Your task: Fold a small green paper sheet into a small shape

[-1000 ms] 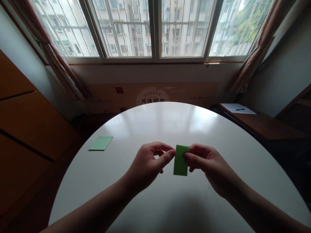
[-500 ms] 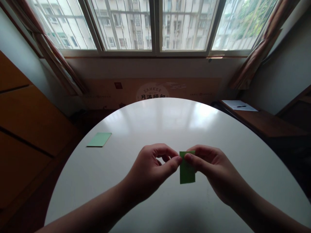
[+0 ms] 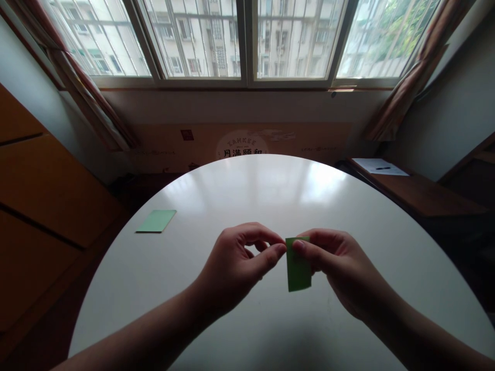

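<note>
A small folded piece of green paper [image 3: 299,270] is held up above the white table. My right hand [image 3: 340,257] pinches its upper part, thumb in front and fingers behind. At the paper's upper left edge, the thumb and index finger of my left hand [image 3: 243,260] are closed in a pinch, touching that edge. Beyond my left hand, toward the left rim, a stack of light green square paper [image 3: 157,221] lies flat on the table.
The round white table [image 3: 232,190] fills the middle of the view. To the right stands a brown side table [image 3: 433,196] bearing a white sheet and a pen [image 3: 382,168]. Orange-brown drawers [image 3: 42,180] rise at the left, and a barred window is at the back.
The thumb and finger of my left hand have slid slightly up along the paper's left edge. The paper has tilted a little; my right hand keeps its hold.
</note>
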{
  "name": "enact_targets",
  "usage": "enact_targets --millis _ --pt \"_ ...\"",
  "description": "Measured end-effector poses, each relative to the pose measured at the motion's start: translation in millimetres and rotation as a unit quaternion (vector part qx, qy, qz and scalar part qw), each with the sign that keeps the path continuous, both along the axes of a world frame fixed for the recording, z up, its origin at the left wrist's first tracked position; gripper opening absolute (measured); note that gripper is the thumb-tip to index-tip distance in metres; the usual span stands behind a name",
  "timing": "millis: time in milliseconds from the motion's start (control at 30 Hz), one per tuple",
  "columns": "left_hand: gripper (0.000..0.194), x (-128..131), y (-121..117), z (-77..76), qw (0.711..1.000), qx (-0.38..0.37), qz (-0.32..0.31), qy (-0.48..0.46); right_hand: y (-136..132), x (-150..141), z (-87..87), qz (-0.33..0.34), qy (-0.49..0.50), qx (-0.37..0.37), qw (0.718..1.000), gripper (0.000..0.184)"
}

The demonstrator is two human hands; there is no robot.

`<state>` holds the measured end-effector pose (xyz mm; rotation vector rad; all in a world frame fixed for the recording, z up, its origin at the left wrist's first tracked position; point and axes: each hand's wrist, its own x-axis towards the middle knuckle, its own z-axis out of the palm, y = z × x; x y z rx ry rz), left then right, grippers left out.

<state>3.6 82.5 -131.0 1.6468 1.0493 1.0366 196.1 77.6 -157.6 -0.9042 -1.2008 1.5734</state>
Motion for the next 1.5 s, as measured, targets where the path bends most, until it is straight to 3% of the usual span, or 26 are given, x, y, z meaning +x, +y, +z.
enact_targets --millis 767,1033,1500 --pt "0.009 0.8 -0.7 1.8 1.0 -0.001 -0.012 -0.021 -1.9 2.7 -1.1 0.01 -0.01 0.025 1.0 0.011" --pt "0.01 1.2 -0.4 3.2 1.0 0.001 -0.013 -0.023 -0.9 1.0 0.5 0.005 -0.021 0.031 0.999 0.02" --pt "0.01 1.4 0.9 3.4 1.0 -0.007 -0.014 -0.025 -1.1 1.5 0.8 0.003 -0.028 0.037 0.999 0.021"
